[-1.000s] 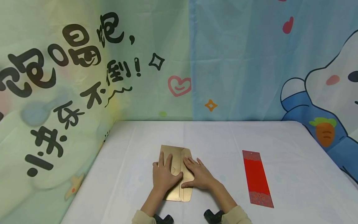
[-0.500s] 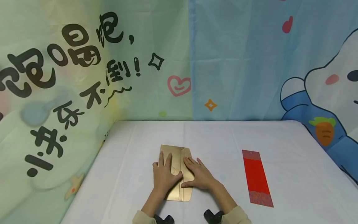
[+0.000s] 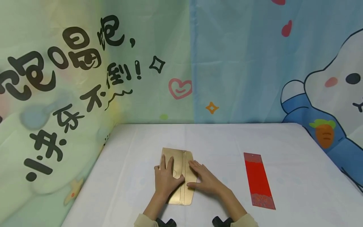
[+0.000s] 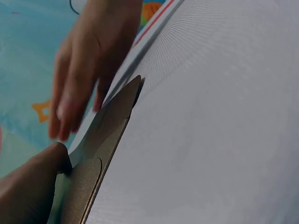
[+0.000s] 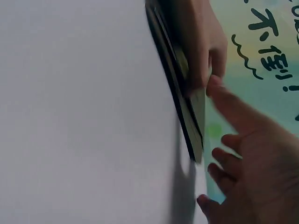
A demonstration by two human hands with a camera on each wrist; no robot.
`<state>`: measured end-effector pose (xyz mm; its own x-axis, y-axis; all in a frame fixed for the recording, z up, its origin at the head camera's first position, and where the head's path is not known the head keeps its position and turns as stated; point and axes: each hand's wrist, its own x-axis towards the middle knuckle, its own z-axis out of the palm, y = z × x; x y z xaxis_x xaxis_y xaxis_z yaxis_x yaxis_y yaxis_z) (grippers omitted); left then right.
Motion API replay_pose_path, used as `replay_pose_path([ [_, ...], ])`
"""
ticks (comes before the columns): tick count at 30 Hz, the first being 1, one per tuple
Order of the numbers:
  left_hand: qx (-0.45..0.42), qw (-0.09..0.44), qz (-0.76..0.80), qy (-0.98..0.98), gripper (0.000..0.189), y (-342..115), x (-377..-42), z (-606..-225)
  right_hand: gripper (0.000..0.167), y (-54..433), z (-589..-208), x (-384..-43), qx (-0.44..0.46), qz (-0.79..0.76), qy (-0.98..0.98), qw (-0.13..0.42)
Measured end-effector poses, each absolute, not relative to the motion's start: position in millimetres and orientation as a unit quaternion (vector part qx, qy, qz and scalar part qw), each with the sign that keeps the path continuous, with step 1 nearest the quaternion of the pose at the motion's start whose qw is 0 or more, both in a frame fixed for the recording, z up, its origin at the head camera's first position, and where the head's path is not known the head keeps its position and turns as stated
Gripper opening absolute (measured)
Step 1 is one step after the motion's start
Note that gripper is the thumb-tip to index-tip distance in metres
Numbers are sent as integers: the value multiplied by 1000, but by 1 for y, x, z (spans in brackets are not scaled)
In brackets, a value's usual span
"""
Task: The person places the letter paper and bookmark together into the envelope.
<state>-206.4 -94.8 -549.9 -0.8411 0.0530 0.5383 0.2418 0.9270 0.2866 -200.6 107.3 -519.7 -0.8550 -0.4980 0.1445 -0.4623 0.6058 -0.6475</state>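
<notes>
A gold paper envelope [image 3: 179, 155] lies on the white table, a crease running down its length and a narrow flap along its right side. My left hand [image 3: 166, 180] rests on its left part, fingers spread and fairly straight, the thumb reaching to the crease. Over the right flap is my right hand [image 3: 208, 180], fingers extended and thumb apart, holding nothing. In the left wrist view, the envelope [image 4: 110, 123] is seen edge-on beneath my right hand [image 4: 91, 60]. The right wrist view shows the envelope [image 5: 195, 126] beside my right thumb; part of it is hidden under my left hand.
To the right lies a long red strip [image 3: 259, 179] with patterned ends. The white table [image 3: 136, 176] meets printed cloth backdrops [image 3: 235, 78] behind and at the left. Black wrist mounts [image 3: 166, 222] sit at both cuffs.
My right hand has shifted a little to the right, away from the crease. My left hand stays in place on the envelope. The head view has turned slightly.
</notes>
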Motion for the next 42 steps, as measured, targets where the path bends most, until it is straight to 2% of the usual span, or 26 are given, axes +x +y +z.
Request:
replay_pose_path([
  [3, -77, 281, -171, -941, 82, -95, -206, -551, 67, 134, -507, -193, -209, -397, 894, -2],
  [8, -80, 300, -167, -936, 80, -94, -206, -550, 38, 202, -497, -184, -121, -377, 910, -127],
  [10, -81, 301, -161, -936, 79, -94, -207, -550, 33, 229, -498, -180, -84, -352, 917, -170],
  [12, -81, 300, -153, -938, 79, -95, -207, -551, 39, 250, -501, -176, -38, -312, 931, -183],
  [14, -79, 298, -148, -940, 80, -95, -207, -551, 53, 264, -507, -174, 5, -263, 951, -164],
  [17, -78, 298, -145, -940, 80, -96, -206, -551, 79, 276, -520, -173, 40, -209, 973, -93],
  [19, -80, 300, -147, -939, 80, -96, -206, -552, 87, 279, -531, -172, 43, -197, 977, -66],
  [22, -82, 303, -147, -938, 79, -96, -206, -553, 84, 280, -544, -170, 41, -205, 976, -63],
  [27, -79, 303, -142, -939, 78, -96, -205, -552, 73, 279, -553, -167, 29, -211, 971, -106],
  [35, -74, 292, -162, -940, 77, -96, -202, -553, 69, 278, -551, -164, 33, -219, 967, -124],
  [42, -83, 308, -163, -934, 77, -95, -202, -552, 67, 278, -548, -162, 39, -232, 962, -140],
])
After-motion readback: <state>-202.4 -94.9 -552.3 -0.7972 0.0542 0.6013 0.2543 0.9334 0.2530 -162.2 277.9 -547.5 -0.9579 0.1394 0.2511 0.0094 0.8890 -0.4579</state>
